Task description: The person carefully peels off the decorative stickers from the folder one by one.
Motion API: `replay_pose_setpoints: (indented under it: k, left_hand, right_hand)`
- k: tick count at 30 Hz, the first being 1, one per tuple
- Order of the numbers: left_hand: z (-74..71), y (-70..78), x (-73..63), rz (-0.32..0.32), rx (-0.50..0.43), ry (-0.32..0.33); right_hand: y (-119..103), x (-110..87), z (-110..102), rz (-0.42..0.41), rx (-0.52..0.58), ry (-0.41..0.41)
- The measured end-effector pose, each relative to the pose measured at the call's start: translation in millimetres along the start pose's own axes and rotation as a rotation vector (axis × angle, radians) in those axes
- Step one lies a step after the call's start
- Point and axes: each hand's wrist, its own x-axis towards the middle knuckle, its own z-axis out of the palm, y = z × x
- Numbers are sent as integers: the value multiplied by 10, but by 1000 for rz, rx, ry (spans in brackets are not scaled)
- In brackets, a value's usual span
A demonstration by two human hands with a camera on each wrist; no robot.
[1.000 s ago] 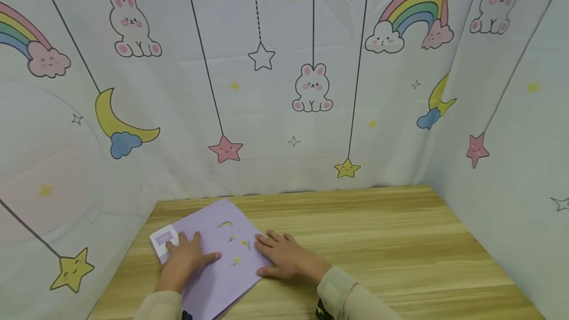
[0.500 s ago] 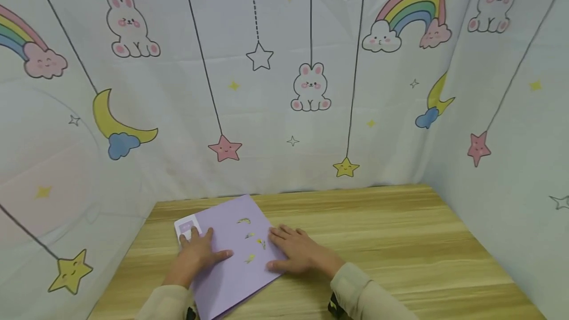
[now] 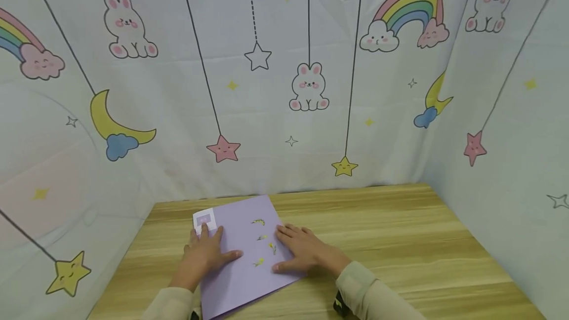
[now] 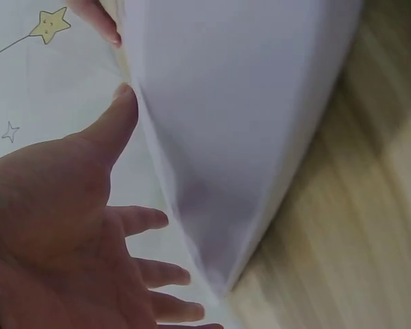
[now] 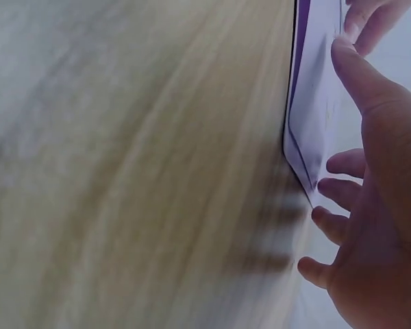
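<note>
A flat lilac folder (image 3: pixel 249 290) lies slightly turned on the table, with a white label (image 3: pixel 211 214) at its far left corner and several small yellow flower motifs (image 3: pixel 259 262) on the cover. My left hand (image 3: pixel 205 256) rests on its left side, fingers spread, fingertips over the label's lower edge. On the right side my right hand (image 3: pixel 304 251) lies with straight fingers at the folder's right edge, thumb on the cover. Along the folder's edge (image 5: pixel 308 103) in the right wrist view, more than one layer shows. The left wrist view has the left fingers straight beside the pale folder surface (image 4: pixel 219 103).
The wood-grain table (image 3: pixel 400 246) extends to the right of the folder. A white curtain (image 3: pixel 275 162) printed with rabbits, stars and rainbows closes off the back and both sides, meeting the table's far edge just behind the folder's top corner.
Both hands have moved to the right together with the folder, which slides across the table and turns a little more upright. The hands keep the same places on it.
</note>
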Motion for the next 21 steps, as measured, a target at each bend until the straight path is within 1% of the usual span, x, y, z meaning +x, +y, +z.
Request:
replay_pose_setpoints:
  k: [3,6,8,11,12,17,19,21]
  left_hand:
    - [-45,71,-46,-45,-2,-23]
    - [-73,156,-108,-55,-8,-48]
    - [-82,206,-134,-51,-7,-60]
    - [-76,250,-156,-47,-4,-56]
    - [-52,238,-144,-42,2,-49]
    - [-28,238,-125,-22,26,-55]
    - [-36,261,-133,-7,47,-59]
    - [-13,271,-126,3,75,-56]
  right_hand:
    - [-5,-15,4,5,3,-5]
    - [-9,-26,5,10,1,-5]
    - [-7,-27,8,13,-4,-6]
    - [-2,-30,14,15,-17,-8]
    - [2,-31,17,15,-20,-8]
    - [43,-44,24,19,-31,-4]
    - [67,-57,26,20,-36,-6]
    - [88,-74,29,18,-38,-8]
